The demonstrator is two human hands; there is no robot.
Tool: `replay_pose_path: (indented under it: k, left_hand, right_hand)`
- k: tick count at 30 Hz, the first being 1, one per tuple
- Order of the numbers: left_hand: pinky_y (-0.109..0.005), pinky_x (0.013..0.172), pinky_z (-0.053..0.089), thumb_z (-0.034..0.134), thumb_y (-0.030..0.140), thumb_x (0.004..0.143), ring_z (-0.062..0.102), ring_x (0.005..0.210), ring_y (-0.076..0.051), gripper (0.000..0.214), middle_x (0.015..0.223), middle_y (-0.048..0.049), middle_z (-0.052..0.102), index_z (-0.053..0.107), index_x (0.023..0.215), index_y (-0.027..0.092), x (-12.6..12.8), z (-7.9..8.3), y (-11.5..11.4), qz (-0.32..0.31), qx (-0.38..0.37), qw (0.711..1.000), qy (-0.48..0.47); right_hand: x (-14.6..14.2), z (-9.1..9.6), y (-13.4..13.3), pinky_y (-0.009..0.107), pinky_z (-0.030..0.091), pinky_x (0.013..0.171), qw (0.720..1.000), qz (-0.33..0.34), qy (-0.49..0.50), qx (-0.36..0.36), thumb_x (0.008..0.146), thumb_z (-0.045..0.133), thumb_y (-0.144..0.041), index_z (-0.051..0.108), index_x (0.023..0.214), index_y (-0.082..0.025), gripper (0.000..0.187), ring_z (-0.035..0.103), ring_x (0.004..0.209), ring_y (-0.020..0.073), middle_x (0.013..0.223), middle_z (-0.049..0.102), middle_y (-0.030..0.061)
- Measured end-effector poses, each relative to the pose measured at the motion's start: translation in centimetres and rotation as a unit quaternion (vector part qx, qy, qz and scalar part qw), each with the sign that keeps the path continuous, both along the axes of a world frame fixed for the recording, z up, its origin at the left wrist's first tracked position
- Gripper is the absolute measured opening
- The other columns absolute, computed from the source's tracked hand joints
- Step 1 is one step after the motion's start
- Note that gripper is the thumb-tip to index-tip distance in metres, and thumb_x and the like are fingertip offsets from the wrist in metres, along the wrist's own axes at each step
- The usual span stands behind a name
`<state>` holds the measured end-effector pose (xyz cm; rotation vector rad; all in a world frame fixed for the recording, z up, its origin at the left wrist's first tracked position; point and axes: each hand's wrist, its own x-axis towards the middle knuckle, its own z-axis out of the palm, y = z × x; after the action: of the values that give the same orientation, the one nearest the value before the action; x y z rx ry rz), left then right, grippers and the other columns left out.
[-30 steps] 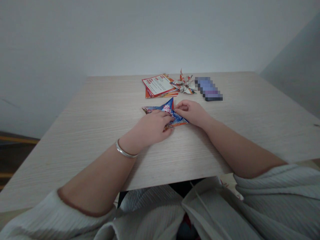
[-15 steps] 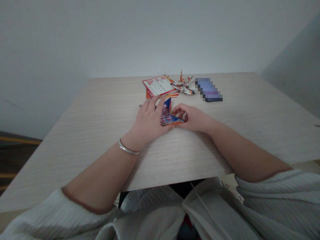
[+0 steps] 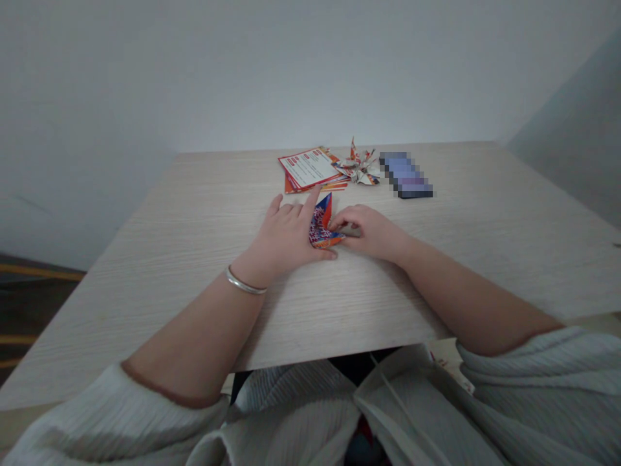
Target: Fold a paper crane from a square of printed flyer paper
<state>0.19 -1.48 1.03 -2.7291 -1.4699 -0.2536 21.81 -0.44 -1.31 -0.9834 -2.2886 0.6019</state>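
Note:
Between my hands on the table is a small piece of folded paper (image 3: 320, 228), printed blue, red and orange, with one point sticking up at the far side. My left hand (image 3: 286, 238) holds it from the left: the index finger stretches along its edge, the thumb lies at its near side, and the middle fingers are bent. The paper's left part is hidden under this hand. On the other side, my right hand (image 3: 371, 233) pinches the paper's right corner between thumb and fingertips.
Behind my hands lies a stack of printed sheets (image 3: 310, 169). A pointed, star-like folded paper piece (image 3: 359, 165) touches its right side. Farther right is a phone (image 3: 406, 175), its screen blurred. The pale wooden table (image 3: 194, 213) meets a wall at the back.
My right hand has moved slightly left, pushing the paper's right corner inward, and more red shows inside the fold. The left hand's middle fingers have bent and its thumb has come down slightly.

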Motion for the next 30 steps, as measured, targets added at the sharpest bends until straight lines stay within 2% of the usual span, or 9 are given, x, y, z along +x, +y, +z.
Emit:
replay_pose_path:
  k: [4, 7, 11, 13, 16, 23, 27, 30]
  left_hand:
    - [-0.054, 0.106, 0.04, 0.075, 0.078, 0.068, 0.064, 0.12, -0.043, 0.139, 0.128, -0.0268, 0.069, 0.012, 0.165, 0.002, 0.3, 0.1, 0.1, 0.004, -0.002, 1.0, -0.018]
    - [-0.051, 0.101, 0.043, 0.076, 0.079, 0.066, 0.066, 0.117, -0.042, 0.141, 0.137, -0.0277, 0.065, 0.009, 0.166, 0.006, 0.3, 0.0, 0.2, 0.026, 0.012, 0.998, -0.047]
    - [-0.048, 0.103, 0.043, 0.077, 0.075, 0.069, 0.066, 0.121, -0.039, 0.137, 0.144, -0.0262, 0.061, 0.005, 0.166, 0.01, 0.3, 0.0, 0.1, 0.032, 0.014, 0.997, -0.075]
    - [-0.048, 0.103, 0.044, 0.077, 0.074, 0.07, 0.065, 0.123, -0.039, 0.136, 0.142, -0.0251, 0.063, 0.004, 0.166, 0.011, 0.4, 0.1, 0.0, 0.029, 0.011, 0.996, -0.081]
    - [-0.048, 0.103, 0.044, 0.078, 0.074, 0.07, 0.066, 0.123, -0.038, 0.137, 0.135, -0.0228, 0.068, 0.004, 0.166, 0.011, 0.4, 0.2, 0.0, 0.029, 0.005, 0.996, -0.088]
    - [-0.05, 0.102, 0.045, 0.075, 0.073, 0.074, 0.064, 0.123, -0.04, 0.13, 0.136, -0.0245, 0.067, 0.009, 0.166, 0.009, 0.3, 0.0, 0.2, 0.013, -0.002, 0.997, -0.071]
    - [-0.052, 0.106, 0.043, 0.075, 0.076, 0.07, 0.061, 0.129, -0.042, 0.137, 0.145, -0.0252, 0.06, 0.004, 0.167, 0.011, 0.1, 0.0, 0.3, -0.001, 0.008, 0.997, -0.082]
    - [-0.051, 0.111, 0.042, 0.08, 0.068, 0.069, 0.057, 0.134, -0.042, 0.138, 0.148, -0.0248, 0.057, 0.002, 0.167, 0.01, -0.1, 0.0, 0.3, -0.038, 0.012, 0.995, -0.095]
  right_hand:
    - [0.0, -0.3, 0.0, 0.042, 0.052, 0.097, 0.999, -0.006, 0.009, 0.042, 0.082, 0.075, -0.021, 0.077, 0.099, -0.023, 0.017, 0.067, 0.104, 0.0242, 0.109, 0.073, 0.0086]
    - [0.1, -0.6, -0.1, 0.047, 0.05, 0.103, 0.998, -0.04, 0.016, 0.052, 0.079, 0.08, -0.025, 0.078, 0.102, -0.024, 0.023, 0.064, 0.112, 0.0266, 0.117, 0.069, 0.0099]
    - [0.3, -1.0, 0.1, 0.049, 0.048, 0.107, 0.995, -0.085, 0.025, 0.046, 0.077, 0.084, -0.03, 0.079, 0.099, -0.025, 0.023, 0.063, 0.117, 0.0276, 0.122, 0.068, 0.0105]
    - [0.2, -0.8, 0.2, 0.047, 0.049, 0.106, 0.997, -0.071, 0.024, 0.028, 0.079, 0.082, -0.028, 0.079, 0.097, -0.025, 0.018, 0.066, 0.114, 0.0265, 0.12, 0.071, 0.0092]
    - [-0.1, -0.2, 0.0, 0.042, 0.052, 0.097, 1.0, -0.022, -0.001, -0.022, 0.082, 0.078, -0.024, 0.079, 0.093, -0.025, 0.011, 0.071, 0.098, 0.0236, 0.102, 0.079, 0.0047]
    - [-0.6, 0.2, -0.3, 0.041, 0.053, 0.093, 0.997, -0.072, -0.006, -0.023, 0.074, 0.084, -0.019, 0.077, 0.08, -0.024, 0.011, 0.071, 0.092, 0.0237, 0.093, 0.079, 0.0037]
    - [-0.3, 0.0, -0.3, 0.042, 0.053, 0.096, 0.994, -0.092, 0.059, -0.014, 0.078, 0.082, -0.022, 0.076, 0.085, -0.025, 0.009, 0.071, 0.096, 0.0228, 0.097, 0.078, 0.0032]
    - [-0.2, 0.4, -0.6, 0.042, 0.053, 0.099, 0.99, -0.099, 0.1, 0.01, 0.081, 0.078, -0.021, 0.075, 0.085, -0.025, 0.006, 0.071, 0.099, 0.0227, 0.099, 0.077, 0.0028]
